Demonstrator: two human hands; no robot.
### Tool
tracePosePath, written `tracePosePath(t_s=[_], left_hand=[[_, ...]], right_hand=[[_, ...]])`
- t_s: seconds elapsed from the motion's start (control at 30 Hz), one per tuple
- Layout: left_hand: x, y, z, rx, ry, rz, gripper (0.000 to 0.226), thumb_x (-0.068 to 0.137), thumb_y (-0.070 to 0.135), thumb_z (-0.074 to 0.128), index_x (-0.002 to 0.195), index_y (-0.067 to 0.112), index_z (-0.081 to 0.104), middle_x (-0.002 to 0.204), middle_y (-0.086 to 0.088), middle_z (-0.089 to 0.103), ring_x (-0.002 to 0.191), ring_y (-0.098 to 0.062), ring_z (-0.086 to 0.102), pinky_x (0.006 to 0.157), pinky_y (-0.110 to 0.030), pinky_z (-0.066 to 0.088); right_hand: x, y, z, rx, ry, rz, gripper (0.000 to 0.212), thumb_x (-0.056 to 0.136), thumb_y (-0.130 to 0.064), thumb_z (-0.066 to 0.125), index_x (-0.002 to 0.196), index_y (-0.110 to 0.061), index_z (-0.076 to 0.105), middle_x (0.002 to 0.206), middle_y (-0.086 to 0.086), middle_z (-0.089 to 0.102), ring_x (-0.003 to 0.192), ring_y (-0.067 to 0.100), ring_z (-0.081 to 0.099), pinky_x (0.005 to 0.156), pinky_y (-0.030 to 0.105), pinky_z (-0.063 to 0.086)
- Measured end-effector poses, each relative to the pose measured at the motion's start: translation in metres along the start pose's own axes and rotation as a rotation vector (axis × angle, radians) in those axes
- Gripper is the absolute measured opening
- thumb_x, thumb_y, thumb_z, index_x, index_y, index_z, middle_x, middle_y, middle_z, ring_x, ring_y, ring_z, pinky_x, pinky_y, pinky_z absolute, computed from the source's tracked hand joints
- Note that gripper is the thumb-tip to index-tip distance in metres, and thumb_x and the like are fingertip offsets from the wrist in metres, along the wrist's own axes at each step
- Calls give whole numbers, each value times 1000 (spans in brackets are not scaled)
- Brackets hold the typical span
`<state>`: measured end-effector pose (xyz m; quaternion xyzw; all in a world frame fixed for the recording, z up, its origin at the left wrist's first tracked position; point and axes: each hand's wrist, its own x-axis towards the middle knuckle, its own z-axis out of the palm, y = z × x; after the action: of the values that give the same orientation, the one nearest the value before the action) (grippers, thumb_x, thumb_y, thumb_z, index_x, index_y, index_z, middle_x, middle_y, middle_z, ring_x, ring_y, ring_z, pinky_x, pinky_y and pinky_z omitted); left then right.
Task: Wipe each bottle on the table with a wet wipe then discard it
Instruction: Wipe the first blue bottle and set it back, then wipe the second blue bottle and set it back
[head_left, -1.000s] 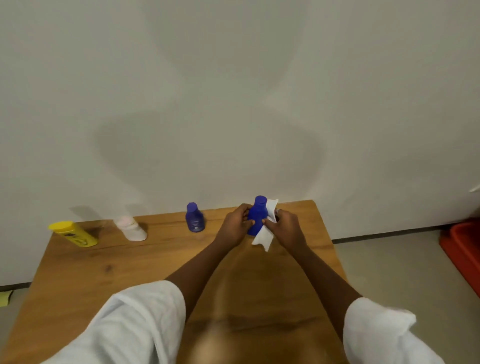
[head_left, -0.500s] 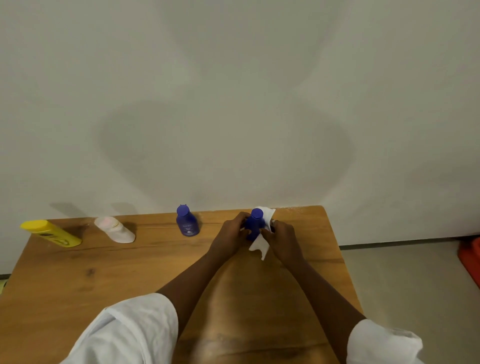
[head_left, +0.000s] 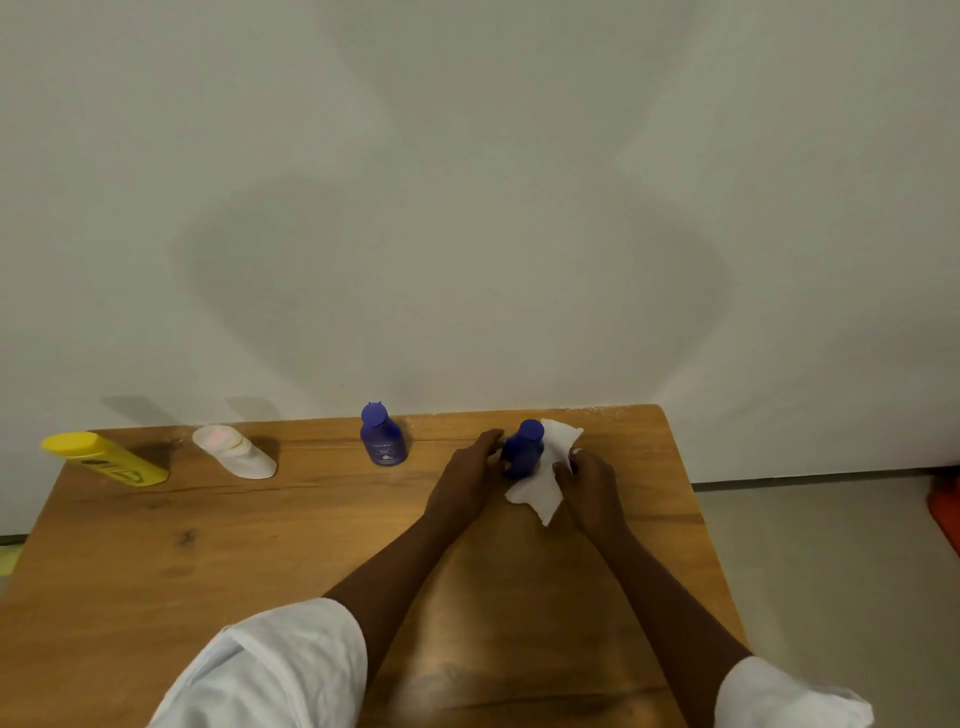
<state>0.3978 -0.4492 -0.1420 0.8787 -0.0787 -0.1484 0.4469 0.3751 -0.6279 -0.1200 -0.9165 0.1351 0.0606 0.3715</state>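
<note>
A small blue bottle (head_left: 523, 449) stands near the far right of the wooden table (head_left: 260, 545). My left hand (head_left: 467, 475) grips its left side. My right hand (head_left: 589, 486) pinches a white wet wipe (head_left: 545, 480) that lies against the bottle's right side and hangs down to the table. A second blue bottle (head_left: 382, 436) stands upright to the left, apart from my hands. Farther left a white bottle (head_left: 234, 451) and a yellow bottle (head_left: 104, 460) stand along the far edge.
The table's far edge meets a plain pale wall. Grey floor lies to the right of the table, with a red container (head_left: 945, 506) at the right frame edge. A yellow-green scrap (head_left: 8, 558) shows at the left edge.
The blue bottle has come down from a raised, tilted hold to the table. Both hands stayed on it and the wipe. The view has shifted, so the bottles appear farther right.
</note>
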Motion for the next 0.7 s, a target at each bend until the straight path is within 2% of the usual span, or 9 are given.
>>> tracePosePath(t_s=[0.07,0.17,0.23,0.3,0.4,0.47,0.53,0.6,0.7], left_hand=[[-3,-6,-2,0,9,-68,52,98,13,50,147,15,34,146,-8,50,132,-23,49,107,-36,41],[-14,-10,-7,-22,50,-97,55,97,16,55,147,13,36,144,-6,52,130,-21,51,105,-32,42],[-36,-13,-14,-51,90,-105,40,96,21,57,135,18,51,128,-2,63,116,-16,60,97,-28,49],[-69,-26,-22,-104,134,-124,17,95,30,59,110,26,66,102,5,72,92,-9,66,81,-31,54],[-117,-56,-46,-204,312,-201,19,89,43,62,99,28,64,85,1,70,76,-12,66,74,-48,56],[-125,-70,-69,-218,460,-263,31,85,41,66,111,28,57,93,1,66,84,-14,64,80,-48,56],[-111,-70,-93,-208,483,-311,54,84,28,72,131,20,47,118,-4,60,103,-15,59,92,-39,53],[-83,-68,-109,-176,413,-271,78,81,25,76,146,16,33,142,-3,46,123,-14,49,100,-33,44],[-46,-51,-117,-194,273,-157,84,81,19,77,149,18,27,140,6,44,124,-8,45,100,-26,40]], right_hand=[[-2,2,1,1,13,16,14,95,-7,54,95,5,62,87,6,56,79,15,52,60,16,36],[-4,2,1,31,21,29,15,95,-7,54,98,5,62,87,3,54,80,13,52,55,9,32],[-7,5,1,67,26,51,11,95,-7,54,88,-1,60,77,-2,52,70,11,51,49,11,32],[-13,14,1,117,51,72,16,95,-6,55,78,-6,54,69,-4,48,64,12,50,49,13,32],[-33,34,0,232,72,144,6,94,-7,56,92,-2,58,85,5,60,75,18,59,59,21,45],[-47,50,4,277,83,199,8,95,-10,55,93,-2,58,91,12,64,80,25,63,68,36,54],[-60,60,6,320,112,252,7,95,-9,55,90,-4,56,89,15,63,79,29,63,71,44,54],[-71,64,7,369,133,277,9,95,-8,55,89,-1,57,84,17,62,76,30,61,65,38,52],[-84,63,5,403,151,279,18,94,-5,56,78,3,57,69,13,57,65,28,57,53,28,41]])
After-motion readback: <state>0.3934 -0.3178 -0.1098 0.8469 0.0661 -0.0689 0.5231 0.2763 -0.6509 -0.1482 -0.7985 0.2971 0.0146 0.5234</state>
